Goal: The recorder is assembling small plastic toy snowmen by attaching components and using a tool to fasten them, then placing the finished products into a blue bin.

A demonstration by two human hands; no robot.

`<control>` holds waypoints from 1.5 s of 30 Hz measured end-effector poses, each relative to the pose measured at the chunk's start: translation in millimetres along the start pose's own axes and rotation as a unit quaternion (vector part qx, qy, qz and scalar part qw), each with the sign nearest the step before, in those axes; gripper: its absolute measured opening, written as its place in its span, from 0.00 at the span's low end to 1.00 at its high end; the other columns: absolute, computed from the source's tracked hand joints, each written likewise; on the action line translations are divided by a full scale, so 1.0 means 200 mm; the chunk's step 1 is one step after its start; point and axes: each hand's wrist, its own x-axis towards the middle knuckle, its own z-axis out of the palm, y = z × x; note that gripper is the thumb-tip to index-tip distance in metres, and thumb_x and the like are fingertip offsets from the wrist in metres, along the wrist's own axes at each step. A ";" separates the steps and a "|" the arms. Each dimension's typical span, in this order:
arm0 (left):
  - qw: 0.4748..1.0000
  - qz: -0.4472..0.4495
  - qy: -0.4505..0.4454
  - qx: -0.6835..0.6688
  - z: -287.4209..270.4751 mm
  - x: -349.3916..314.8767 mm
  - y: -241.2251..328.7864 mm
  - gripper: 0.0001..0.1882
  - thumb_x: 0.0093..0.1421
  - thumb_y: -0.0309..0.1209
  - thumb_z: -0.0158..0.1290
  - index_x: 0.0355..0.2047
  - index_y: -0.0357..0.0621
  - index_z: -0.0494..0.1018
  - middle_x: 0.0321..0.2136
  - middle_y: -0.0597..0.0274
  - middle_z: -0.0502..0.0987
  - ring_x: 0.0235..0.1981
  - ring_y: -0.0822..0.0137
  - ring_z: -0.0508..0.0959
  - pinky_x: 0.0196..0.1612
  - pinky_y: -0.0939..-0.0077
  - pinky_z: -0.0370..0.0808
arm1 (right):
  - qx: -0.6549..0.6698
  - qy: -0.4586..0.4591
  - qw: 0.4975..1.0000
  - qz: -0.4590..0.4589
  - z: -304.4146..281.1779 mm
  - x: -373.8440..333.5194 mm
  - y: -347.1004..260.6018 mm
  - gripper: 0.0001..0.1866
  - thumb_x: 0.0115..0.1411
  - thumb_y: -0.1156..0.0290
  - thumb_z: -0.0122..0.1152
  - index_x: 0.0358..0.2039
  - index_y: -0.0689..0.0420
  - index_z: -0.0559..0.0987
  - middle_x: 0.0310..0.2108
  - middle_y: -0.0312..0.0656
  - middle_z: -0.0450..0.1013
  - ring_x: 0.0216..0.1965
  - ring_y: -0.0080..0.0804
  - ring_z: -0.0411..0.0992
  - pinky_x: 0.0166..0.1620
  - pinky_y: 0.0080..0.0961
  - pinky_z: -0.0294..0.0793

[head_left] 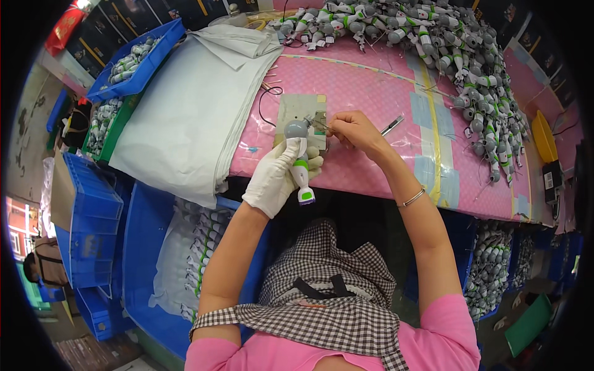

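Observation:
My left hand (pixel 272 176), in a white glove, is closed around a white toy limb (pixel 301 176) with green bands and a grey ball (pixel 297 128) at its upper end. It is held upright at the table's front edge, over a flat metal plate (pixel 291 108). A small metal fixture (pixel 318 122) stands on this plate, close beside the ball. To the right of the fixture, my bare right hand (pixel 356 131) pinches a thin wire that runs toward the ball. Where the wire ends is too small to tell.
A pen-like tool (pixel 391 125) lies on the pink-covered table (pixel 365 167). Similar limbs form a large pile (pixel 427 37) along the far and right sides. White sheets (pixel 185 105) cover the left. Blue bins (pixel 145 247) and a green crate (pixel 127 120) stand around the table.

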 end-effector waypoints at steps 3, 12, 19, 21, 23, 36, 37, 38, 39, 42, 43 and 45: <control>0.999 -0.011 -0.014 -0.048 -0.01 0.03 -0.01 0.20 0.60 0.42 0.51 0.43 0.37 0.67 0.33 0.59 0.73 0.33 0.65 0.76 0.39 0.70 0.76 | 0.007 -0.037 0.999 0.026 -0.02 0.02 -0.01 0.12 0.55 0.66 0.50 0.22 0.60 0.75 0.13 0.30 0.62 0.15 0.16 0.59 0.19 0.15 0.57; 0.998 0.017 0.002 -0.062 -0.02 0.08 -0.02 0.12 0.61 0.36 0.48 0.38 0.40 0.67 0.30 0.56 0.74 0.31 0.59 0.78 0.40 0.63 0.77 | -0.021 -0.038 0.998 0.049 -0.02 0.02 -0.05 0.13 0.55 0.64 0.48 0.22 0.59 0.74 0.13 0.31 0.62 0.15 0.17 0.60 0.20 0.16 0.58; 0.986 0.010 -0.057 -0.154 -0.09 0.01 -0.04 0.18 0.61 0.38 0.49 0.45 0.37 0.66 0.35 0.59 0.74 0.36 0.61 0.76 0.44 0.61 0.75 | -0.218 0.150 0.952 -0.152 0.03 -0.04 -0.12 0.14 0.55 0.65 0.48 0.22 0.61 0.76 0.13 0.31 0.64 0.15 0.18 0.61 0.20 0.16 0.59; 0.972 0.021 -0.078 -0.221 -0.17 -0.04 -0.05 0.20 0.61 0.40 0.48 0.48 0.37 0.64 0.37 0.59 0.74 0.40 0.58 0.76 0.47 0.56 0.74 | -0.079 0.082 0.988 -0.104 0.07 -0.09 -0.19 0.15 0.58 0.63 0.48 0.31 0.62 0.77 0.18 0.32 0.69 0.16 0.17 0.61 0.21 0.15 0.61; 0.941 0.014 -0.151 -0.303 -0.27 -0.07 -0.05 0.26 0.63 0.44 0.41 0.54 0.39 0.60 0.43 0.55 0.73 0.50 0.51 0.71 0.51 0.43 0.68 | 0.043 0.070 0.993 -0.086 0.13 -0.15 -0.29 0.17 0.62 0.61 0.48 0.43 0.62 0.75 0.25 0.33 0.72 0.16 0.15 0.61 0.22 0.13 0.62; 0.867 0.140 -0.003 -0.479 -0.92 -0.75 -0.05 0.31 0.63 0.52 0.34 0.55 0.38 0.59 0.48 0.48 0.70 0.50 0.51 0.70 0.49 0.39 0.68 | 0.033 0.042 0.993 -0.109 0.26 -0.02 -0.18 0.16 0.63 0.64 0.50 0.44 0.62 0.75 0.27 0.32 0.70 0.21 0.12 0.61 0.24 0.10 0.59; 0.862 0.157 0.013 -0.482 -1.01 -0.84 -0.09 0.31 0.63 0.52 0.34 0.55 0.38 0.59 0.48 0.48 0.70 0.50 0.51 0.70 0.49 0.39 0.68 | 0.025 0.051 0.991 -0.120 0.29 -0.01 -0.18 0.15 0.63 0.65 0.51 0.44 0.62 0.75 0.27 0.32 0.70 0.20 0.12 0.61 0.24 0.10 0.58; 0.880 0.175 0.061 -0.437 -1.14 -0.94 -0.14 0.31 0.63 0.52 0.35 0.54 0.38 0.61 0.43 0.51 0.72 0.47 0.53 0.72 0.49 0.41 0.69 | 0.027 0.025 0.992 -0.119 0.30 0.01 -0.18 0.15 0.63 0.65 0.51 0.44 0.62 0.75 0.27 0.32 0.70 0.20 0.12 0.61 0.24 0.10 0.58; 0.896 0.184 0.106 -0.390 -1.21 -1.03 -0.14 0.31 0.63 0.52 0.36 0.53 0.37 0.62 0.39 0.53 0.73 0.44 0.54 0.74 0.49 0.44 0.70 | 0.027 0.027 0.991 -0.127 0.29 0.03 -0.16 0.15 0.63 0.65 0.51 0.44 0.62 0.75 0.28 0.32 0.70 0.20 0.12 0.61 0.23 0.10 0.57; 0.858 0.219 0.190 -0.424 -1.35 -1.32 -0.15 0.33 0.61 0.54 0.39 0.53 0.37 0.61 0.35 0.56 0.74 0.37 0.62 0.75 0.44 0.56 0.72 | 0.035 0.032 0.990 -0.133 0.23 0.08 -0.11 0.15 0.63 0.66 0.51 0.45 0.62 0.75 0.29 0.32 0.71 0.20 0.11 0.60 0.23 0.09 0.56; 0.824 0.222 0.198 -0.481 -1.37 -1.38 -0.15 0.35 0.60 0.56 0.38 0.54 0.37 0.60 0.34 0.56 0.74 0.33 0.65 0.74 0.40 0.61 0.73 | 0.048 0.030 0.990 -0.128 0.22 0.09 -0.12 0.15 0.63 0.66 0.51 0.45 0.62 0.75 0.29 0.32 0.70 0.20 0.11 0.60 0.24 0.09 0.56; 0.824 0.231 0.164 -0.490 -1.34 -1.44 -0.15 0.37 0.60 0.58 0.36 0.56 0.37 0.59 0.34 0.56 0.74 0.27 0.70 0.70 0.34 0.68 0.70 | 0.053 0.018 0.990 -0.126 0.24 0.11 -0.15 0.15 0.63 0.66 0.51 0.45 0.61 0.75 0.28 0.32 0.70 0.20 0.11 0.60 0.24 0.09 0.56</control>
